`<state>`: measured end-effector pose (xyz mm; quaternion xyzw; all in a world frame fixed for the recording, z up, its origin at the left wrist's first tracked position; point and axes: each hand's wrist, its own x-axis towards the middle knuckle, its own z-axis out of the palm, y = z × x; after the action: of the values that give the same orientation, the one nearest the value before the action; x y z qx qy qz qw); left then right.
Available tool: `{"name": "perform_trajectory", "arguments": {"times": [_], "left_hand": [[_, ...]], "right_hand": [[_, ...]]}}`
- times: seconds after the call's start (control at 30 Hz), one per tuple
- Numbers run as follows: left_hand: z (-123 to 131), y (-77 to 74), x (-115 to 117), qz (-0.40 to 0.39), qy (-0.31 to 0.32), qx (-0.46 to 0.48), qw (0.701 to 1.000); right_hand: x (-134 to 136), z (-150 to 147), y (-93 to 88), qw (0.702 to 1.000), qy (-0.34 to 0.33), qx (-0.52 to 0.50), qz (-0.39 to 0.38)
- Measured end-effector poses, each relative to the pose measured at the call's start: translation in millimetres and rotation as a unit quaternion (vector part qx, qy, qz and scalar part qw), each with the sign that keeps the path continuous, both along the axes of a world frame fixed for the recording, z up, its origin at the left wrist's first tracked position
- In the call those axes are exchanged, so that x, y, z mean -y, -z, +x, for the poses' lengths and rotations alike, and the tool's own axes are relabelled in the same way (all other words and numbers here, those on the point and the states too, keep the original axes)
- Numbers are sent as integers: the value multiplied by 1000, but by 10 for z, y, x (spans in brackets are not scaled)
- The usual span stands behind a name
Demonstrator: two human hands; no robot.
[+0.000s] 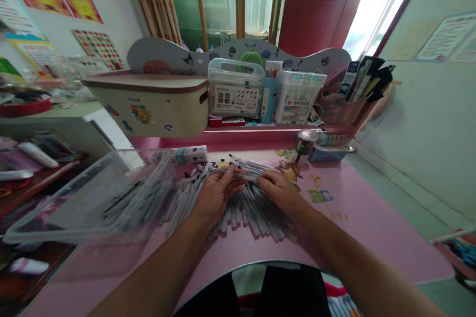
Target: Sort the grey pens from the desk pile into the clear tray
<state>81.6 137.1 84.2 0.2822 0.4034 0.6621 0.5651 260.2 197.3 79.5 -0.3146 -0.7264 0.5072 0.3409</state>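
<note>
My left hand (214,193) and my right hand (278,189) are close together over the desk, fingers pinched. Between them stretches a thin whitish pen (243,175) with a dark tip, its left end in my left fingers and its right end in my right. Below and around the hands, many similar slim pens (260,215) lie fanned out in a pile. Their small details are too blurred to read. To the left is a clear plastic bin (70,234) holding more of these pens and a few dark sticks.
The pink desk (375,237) carries a small white box (191,154), a clear jar (304,147) and a blue box (329,153). On the raised shelf are a lidded cream bin (159,109), marker cases (236,91) and a pink holder (342,109). The desk's front edge curves near my lap.
</note>
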Motion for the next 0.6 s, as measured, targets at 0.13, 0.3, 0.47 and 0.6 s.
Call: {"name": "perform_trajectory", "arguments": {"times": [0.13,0.3,0.47,0.6], "left_hand": [[7,6,-4,-6,-6,11,1000],[14,14,-12,-11,-1,10,1000],[2,43,-21,-7,-2,13,1000],[3,44,-19,-5,3,5,1000]], "right_hand": [[5,10,18,999,14,-42,-25],[-19,15,30,999,16,-6,-31],[-1,19,-2,999,14,-26,-22],[-1,23,28,996,14,-66,-59]]}}
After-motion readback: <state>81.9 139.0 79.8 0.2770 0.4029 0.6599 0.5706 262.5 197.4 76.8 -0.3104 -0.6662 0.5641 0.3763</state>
